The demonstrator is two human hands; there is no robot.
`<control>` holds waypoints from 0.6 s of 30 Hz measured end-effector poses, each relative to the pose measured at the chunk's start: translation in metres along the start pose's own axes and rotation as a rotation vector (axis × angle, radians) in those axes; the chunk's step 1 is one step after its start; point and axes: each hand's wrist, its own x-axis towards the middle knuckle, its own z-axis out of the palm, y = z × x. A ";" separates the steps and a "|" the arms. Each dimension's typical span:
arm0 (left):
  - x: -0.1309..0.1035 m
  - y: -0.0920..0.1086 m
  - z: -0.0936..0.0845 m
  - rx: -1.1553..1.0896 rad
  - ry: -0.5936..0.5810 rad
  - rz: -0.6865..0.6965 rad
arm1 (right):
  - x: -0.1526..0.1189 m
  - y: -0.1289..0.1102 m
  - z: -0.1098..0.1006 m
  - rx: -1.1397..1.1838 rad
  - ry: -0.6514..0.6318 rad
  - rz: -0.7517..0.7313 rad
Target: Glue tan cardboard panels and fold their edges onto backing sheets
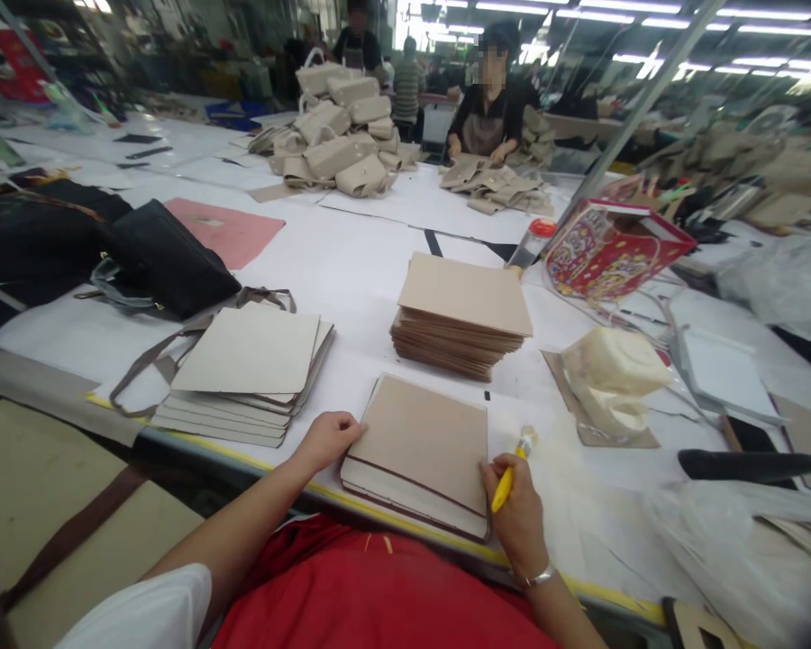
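Before me at the table's front edge lies a small pile of panels, with a beige panel (423, 437) on top, set slightly askew over a whitish panel (412, 494). My left hand (329, 440) pinches or presses the beige panel's left edge, fingers closed together. At its right edge, my right hand (517, 505) is closed around a yellow-handled brush (505, 487), bristles pointing away from me, fingertips touching the panel's side. Behind stands a tall stack of beige panels (463, 302). To the left, whitish panels with brown straps (250, 356) lie fanned in a pile.
A cut-open plastic jug (612, 370) stands on a brown board at right, near a red patterned bag (608, 248) and a red-lidded jar (535, 242). Black bags (166, 257) lie left. Farther back, a person (487, 108) works beside heaped beige bags (341, 135).
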 end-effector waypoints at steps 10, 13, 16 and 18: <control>0.007 -0.001 0.000 -0.105 -0.089 -0.119 | 0.009 -0.004 -0.001 -0.027 -0.065 0.073; 0.009 -0.001 0.001 -0.070 -0.101 -0.120 | 0.011 -0.007 -0.004 -0.005 -0.094 0.103; 0.012 -0.002 0.003 -0.061 -0.124 -0.139 | 0.012 -0.008 -0.006 0.010 -0.113 0.119; 0.013 -0.002 0.003 -0.065 -0.146 -0.157 | 0.012 -0.008 -0.007 0.009 -0.114 0.128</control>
